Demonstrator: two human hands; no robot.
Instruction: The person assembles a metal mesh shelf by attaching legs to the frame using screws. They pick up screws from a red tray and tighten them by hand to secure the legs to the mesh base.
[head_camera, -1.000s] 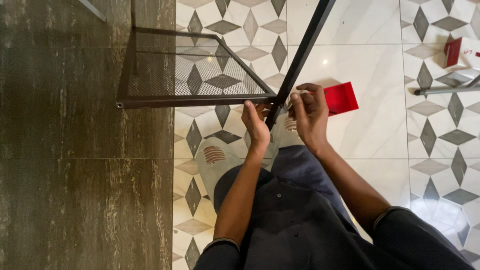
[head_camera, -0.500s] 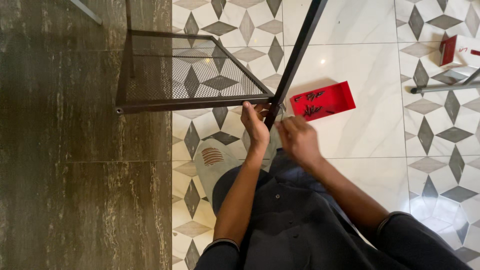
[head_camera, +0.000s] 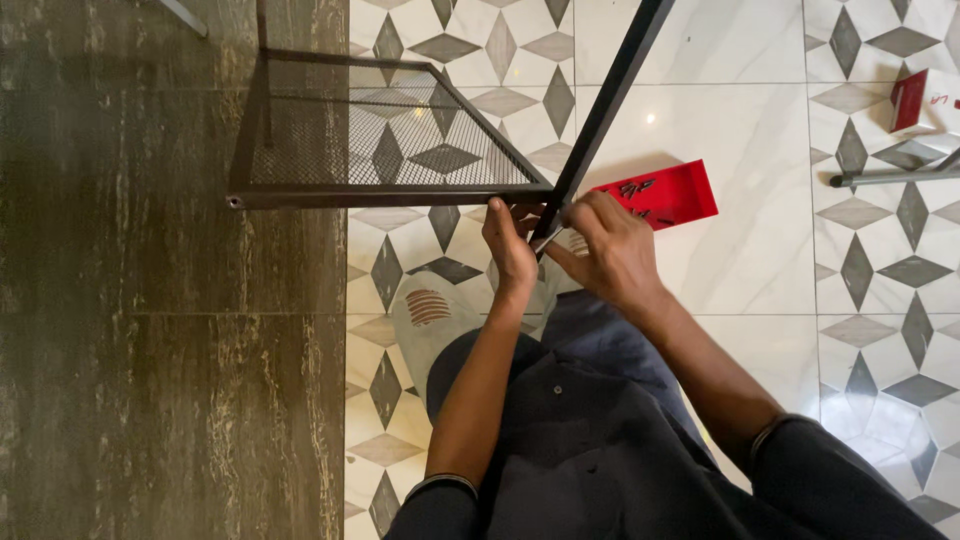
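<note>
Black metal post (head_camera: 603, 110) at frame centre: left hand (head_camera: 512, 252) and right hand (head_camera: 612, 250) both pinch its lower end beside the mesh shelf (head_camera: 380, 140).

The metal post (head_camera: 605, 110) served as the reference. It ran diagonally from the upper edge of the view down to the hands. The mesh shelf (head_camera: 385, 135) lay to the left of the post, its near corner meeting the post at the lower end. The left hand (head_camera: 512, 250) sat just left of that junction, touching the post. The right hand (head_camera: 610, 250) sat just right of it, fingers at the post's lower end. The flat packet (head_camera: 665, 192) lay on the floor (head_camera: 760, 250) just right of the post, beyond the right hand. The shoe (head_camera: 432, 315) stood below the junction, left of the post's end. A rod (head_camera: 890, 177) lay well to the right.
</note>
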